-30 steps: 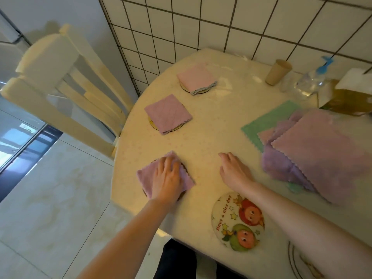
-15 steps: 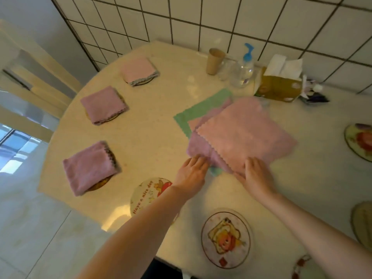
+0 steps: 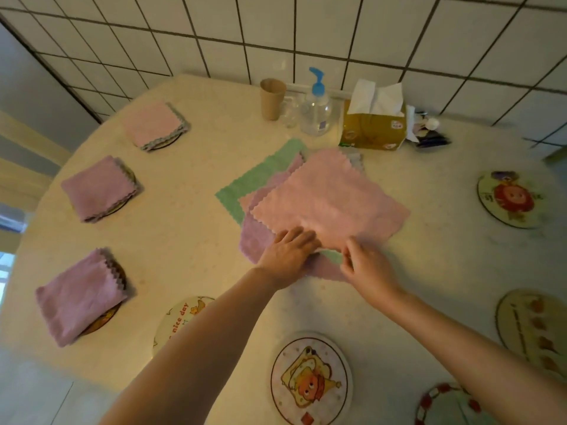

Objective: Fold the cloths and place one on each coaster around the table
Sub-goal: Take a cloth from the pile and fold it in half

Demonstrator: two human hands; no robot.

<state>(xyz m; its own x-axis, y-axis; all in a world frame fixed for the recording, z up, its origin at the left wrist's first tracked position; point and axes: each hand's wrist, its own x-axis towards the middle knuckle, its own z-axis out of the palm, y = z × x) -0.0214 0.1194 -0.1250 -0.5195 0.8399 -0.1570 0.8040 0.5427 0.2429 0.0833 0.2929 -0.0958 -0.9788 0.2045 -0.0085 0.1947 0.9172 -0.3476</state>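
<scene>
Both hands have left the folded purple cloth (image 3: pixel 81 297) on its coaster and come to the cloth pile. Left hand (image 3: pixel 288 254) lies flat, fingers straight, on the pile; right hand (image 3: pixel 366 265) pinches the pink cloth (image 3: pixel 331 200) at its near edge. One bare coaster (image 3: pixel 179 317) on the table (image 3: pixel 190 240) reads "nice day".

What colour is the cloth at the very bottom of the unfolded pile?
Green cloth, peeking out at the pile's left; clearest in the head view.

Pink top cloth (image 3: pixel 331 200) over lilac and mint-green cloths, speckled cream table (image 3: pixel 190 228), cartoon-printed coaster (image 3: pixel 310 378) at six o'clock
</scene>
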